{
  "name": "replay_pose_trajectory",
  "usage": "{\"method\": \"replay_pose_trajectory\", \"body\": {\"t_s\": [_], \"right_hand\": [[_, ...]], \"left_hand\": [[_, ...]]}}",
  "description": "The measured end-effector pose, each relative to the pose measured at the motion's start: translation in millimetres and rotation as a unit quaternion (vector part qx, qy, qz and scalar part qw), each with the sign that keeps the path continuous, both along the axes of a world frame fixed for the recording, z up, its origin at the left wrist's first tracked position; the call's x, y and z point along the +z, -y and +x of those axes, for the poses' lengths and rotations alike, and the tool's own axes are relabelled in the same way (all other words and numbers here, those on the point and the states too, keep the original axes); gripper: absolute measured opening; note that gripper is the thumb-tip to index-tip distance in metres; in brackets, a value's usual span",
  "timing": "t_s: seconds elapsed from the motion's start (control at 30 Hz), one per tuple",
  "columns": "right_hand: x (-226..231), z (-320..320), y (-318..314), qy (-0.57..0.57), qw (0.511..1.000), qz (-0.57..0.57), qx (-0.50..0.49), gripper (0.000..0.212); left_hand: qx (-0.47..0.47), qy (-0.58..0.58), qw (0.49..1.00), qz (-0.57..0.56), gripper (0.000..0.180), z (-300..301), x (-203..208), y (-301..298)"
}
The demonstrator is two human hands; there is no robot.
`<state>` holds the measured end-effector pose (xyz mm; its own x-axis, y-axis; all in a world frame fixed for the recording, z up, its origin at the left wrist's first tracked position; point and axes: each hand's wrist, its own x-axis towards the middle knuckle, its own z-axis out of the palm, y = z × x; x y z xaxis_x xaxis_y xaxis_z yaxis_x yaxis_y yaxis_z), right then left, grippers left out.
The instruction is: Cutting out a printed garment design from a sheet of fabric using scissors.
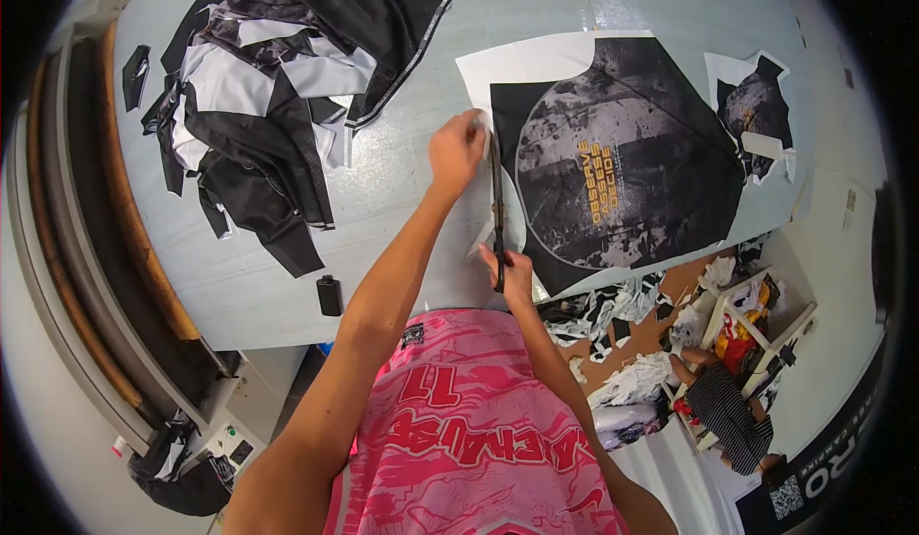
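Observation:
A black fabric panel point(661, 143) with a grey round print and yellow lettering lies on the table, bordered by a white margin point(536, 58) at its far left. Long dark scissors point(498, 224) lie along its left edge, blades pointing away from me. My right hand point(512, 275) is closed around their handles at the near end. Up by the blade tips, my left hand point(458, 155) pinches the white fabric edge; its fingertips are partly hidden. A whitish scrap point(481, 238) sits beside the scissors near my right hand.
A heap of black and white cut fabric point(254, 95) covers the table's left part. A small black case point(328, 296) lies at the near edge. A smaller printed piece point(756, 109) lies far right. Below are scraps point(613, 315), a shelf point(751, 329) and another person point(728, 401).

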<state>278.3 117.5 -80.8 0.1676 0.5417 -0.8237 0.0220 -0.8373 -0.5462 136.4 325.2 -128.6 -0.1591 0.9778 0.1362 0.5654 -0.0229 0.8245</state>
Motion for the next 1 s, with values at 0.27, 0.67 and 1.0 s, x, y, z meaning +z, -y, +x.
{"method": "replay_pose_trajectory", "body": {"t_s": [0.27, 0.67, 1.0], "right_hand": [[-3.5, 4.0, -24.4, -0.004, 1.000, -0.007, 0.011, 0.055], [-2.6, -7.3, -36.5, 0.005, 1.000, -0.014, 0.012, 0.060], [-1.2, -15.3, -58.8, -0.016, 1.000, -0.007, 0.009, 0.052]], "left_hand": [[-0.087, -0.110, 0.988, -0.057, 0.032, -12.1, 10.4, 4.8], [-0.085, -0.097, 0.991, -0.044, 0.031, -24.3, 16.0, 4.0], [-0.084, -0.117, 0.988, -0.052, 0.038, -25.4, 8.0, 8.0]]}}
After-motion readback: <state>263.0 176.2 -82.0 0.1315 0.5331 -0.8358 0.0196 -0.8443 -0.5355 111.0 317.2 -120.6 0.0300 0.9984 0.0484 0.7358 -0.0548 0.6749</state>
